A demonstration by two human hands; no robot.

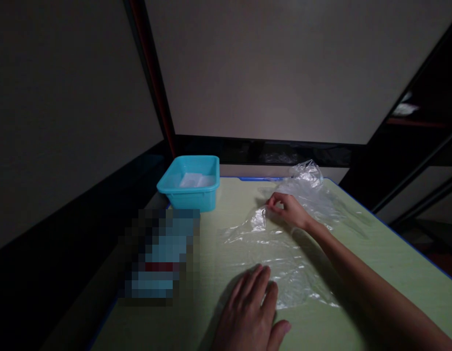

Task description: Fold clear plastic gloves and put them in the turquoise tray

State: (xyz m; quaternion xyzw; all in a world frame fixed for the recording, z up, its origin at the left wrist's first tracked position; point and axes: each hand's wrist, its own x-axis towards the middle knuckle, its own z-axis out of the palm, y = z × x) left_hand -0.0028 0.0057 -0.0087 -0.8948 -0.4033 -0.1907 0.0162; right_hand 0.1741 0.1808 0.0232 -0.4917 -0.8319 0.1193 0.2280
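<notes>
Clear plastic [262, 248] (crinkled) between the hands [247, 309] [292, 210]

One tub [192, 201] stands on one table [207, 302]. The white pieces [196, 180] inside the tub are too dim to count. One pixelated object [165, 253] shows just before the tub. To the tub's right are two hands, one left hand [247, 308] and one right hand [288, 209], one spread clear film [265, 251] and one crumpled plastic heap [308, 185].
</notes>
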